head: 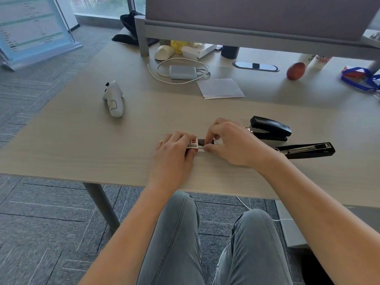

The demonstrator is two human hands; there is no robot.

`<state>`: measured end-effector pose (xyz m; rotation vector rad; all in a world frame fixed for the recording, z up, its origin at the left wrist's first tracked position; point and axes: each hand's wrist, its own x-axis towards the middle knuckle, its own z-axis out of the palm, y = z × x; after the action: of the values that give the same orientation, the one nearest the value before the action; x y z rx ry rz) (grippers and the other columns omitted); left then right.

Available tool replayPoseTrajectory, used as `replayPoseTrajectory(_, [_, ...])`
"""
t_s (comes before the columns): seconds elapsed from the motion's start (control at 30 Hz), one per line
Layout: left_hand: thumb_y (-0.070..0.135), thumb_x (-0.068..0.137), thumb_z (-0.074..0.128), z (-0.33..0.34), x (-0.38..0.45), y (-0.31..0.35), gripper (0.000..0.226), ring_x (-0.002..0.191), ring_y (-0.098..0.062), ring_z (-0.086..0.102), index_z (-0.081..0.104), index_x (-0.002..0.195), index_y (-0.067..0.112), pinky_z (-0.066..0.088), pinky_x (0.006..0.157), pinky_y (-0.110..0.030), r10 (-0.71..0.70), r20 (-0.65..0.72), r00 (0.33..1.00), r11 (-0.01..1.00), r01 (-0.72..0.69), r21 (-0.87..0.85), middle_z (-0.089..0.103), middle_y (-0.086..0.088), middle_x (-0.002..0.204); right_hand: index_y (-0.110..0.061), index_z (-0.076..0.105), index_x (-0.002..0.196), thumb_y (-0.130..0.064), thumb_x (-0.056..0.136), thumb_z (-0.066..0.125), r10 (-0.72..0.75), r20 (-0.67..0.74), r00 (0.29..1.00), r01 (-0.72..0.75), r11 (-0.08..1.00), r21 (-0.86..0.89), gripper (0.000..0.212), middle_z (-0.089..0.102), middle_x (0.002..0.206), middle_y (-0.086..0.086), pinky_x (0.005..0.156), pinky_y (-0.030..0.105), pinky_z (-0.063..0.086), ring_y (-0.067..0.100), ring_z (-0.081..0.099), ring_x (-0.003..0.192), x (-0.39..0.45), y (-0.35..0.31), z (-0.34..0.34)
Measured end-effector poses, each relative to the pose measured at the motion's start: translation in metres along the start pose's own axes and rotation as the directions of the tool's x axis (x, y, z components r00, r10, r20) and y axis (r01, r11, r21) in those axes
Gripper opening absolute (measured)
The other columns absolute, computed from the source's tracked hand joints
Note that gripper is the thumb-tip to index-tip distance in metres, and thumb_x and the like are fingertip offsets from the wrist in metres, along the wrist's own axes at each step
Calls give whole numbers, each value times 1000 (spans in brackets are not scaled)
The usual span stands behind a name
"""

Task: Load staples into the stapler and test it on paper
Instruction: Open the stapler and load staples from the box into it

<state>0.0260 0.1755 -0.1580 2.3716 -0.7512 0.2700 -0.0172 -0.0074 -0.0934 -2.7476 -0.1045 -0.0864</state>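
A small red and white staple box point(193, 143) rests on the wooden desk point(123, 145) near its front edge. My left hand point(174, 150) grips the box from the left. My right hand point(228, 144) pinches the inner tray or staples point(202, 143) at the box's right end; which of the two is hard to tell. The black stapler point(273, 128) lies swung open just right of my right hand, with its magazine arm point(308, 150) stretched out flat toward the right. A folded white paper point(220, 88) lies farther back on the desk.
A white controller point(114, 98) lies at the left. A grey charger with a white cable point(182, 72), an apple point(296, 70), a white bottle point(319, 60) and a blue-strapped item point(362, 78) sit along the back under a grey partition point(257, 31).
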Motion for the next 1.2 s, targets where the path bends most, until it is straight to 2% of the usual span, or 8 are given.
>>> replayPoseTrajectory(0.17, [23,93,61,1,-1,0,25,115,-19,52,66,117,23,39,95,-36,-8,-5,1000,1000,8,0,65,8,118,-26,80,101,-39,94,67,-4,12,1000,5,997,-82,19,59,103,-7,85,42,49,16,52,99,-1,-4,0])
replayPoseTrajectory(0.33, [23,92,61,1,-1,1,24,115,-19,53,66,116,24,37,94,-34,-17,-5,1000,1000,17,-1,64,9,118,-23,82,91,-29,92,69,-45,-38,998,39,988,-152,14,66,103,-5,73,34,39,20,55,101,-4,-9,3])
replayPoseTrajectory(0.5, [24,93,60,-1,-2,2,26,115,-18,53,66,118,24,38,94,-35,-11,-2,1000,1000,11,7,65,9,118,-25,78,88,-31,91,71,9,-11,1000,-9,999,-38,10,64,106,-7,89,43,49,18,57,103,-4,-4,1])
replayPoseTrajectory(0.63, [23,93,59,-1,-2,2,28,116,-18,53,65,120,24,39,96,-36,-14,6,1000,1000,14,7,64,9,120,-21,78,92,-30,93,72,14,4,1000,-14,1000,5,10,65,106,-3,93,37,45,19,60,103,-3,1,1])
replayPoseTrajectory(0.77, [24,93,59,-1,-2,2,28,116,-20,54,65,120,24,40,96,-38,-16,14,1000,1000,17,-7,64,8,121,-19,78,91,-30,93,73,28,-8,1000,-27,996,88,13,67,104,-2,83,30,41,19,63,97,-3,3,1])
replayPoseTrajectory(0.87, [23,93,59,-2,-2,3,28,116,-20,54,64,120,24,40,96,-38,-14,13,1000,1000,14,1,64,8,121,-19,77,90,-34,89,77,40,22,999,-42,995,94,14,67,104,0,83,29,43,19,63,95,-3,3,1])
replayPoseTrajectory(1.0, [21,94,59,-3,-3,4,27,116,-21,54,64,120,24,41,96,-38,-12,10,1000,1000,12,9,64,8,122,-20,76,87,-28,83,82,21,26,999,-24,993,118,10,67,100,0,73,21,39,20,63,93,-4,4,1])
replayPoseTrajectory(1.2, [23,95,59,-4,-4,5,27,116,-20,54,64,121,24,40,96,-37,-14,6,1000,1000,14,3,64,8,122,-26,82,83,-34,83,83,60,-44,997,-50,976,213,8,70,96,-8,76,19,42,10,64,90,-4,8,-2])
